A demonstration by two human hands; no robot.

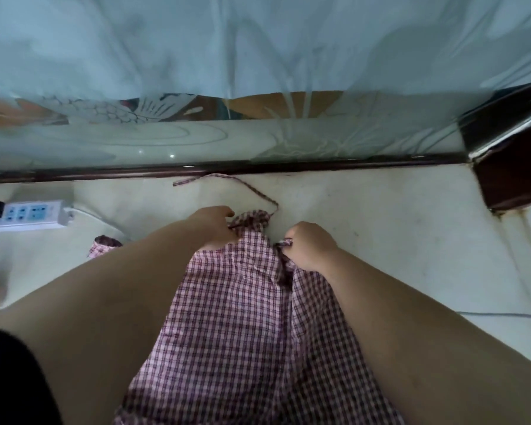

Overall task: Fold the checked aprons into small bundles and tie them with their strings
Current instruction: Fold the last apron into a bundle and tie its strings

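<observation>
Two hands, one checked apron [236,317], still unfolded.
Left hand [212,225] and right hand [311,245]: fingers [290,236] curled, each pinching a corner of the apron's far edge.
Cloth: runs from that edge back toward the person, between the forearms.
String [246,187]: trails from the held edge across the floor [380,240], free of both hands.
Step, by judgement: squaring up before the first fold.
Next move calls for doubling the cloth evenly, with the string kept reachable.
</observation>
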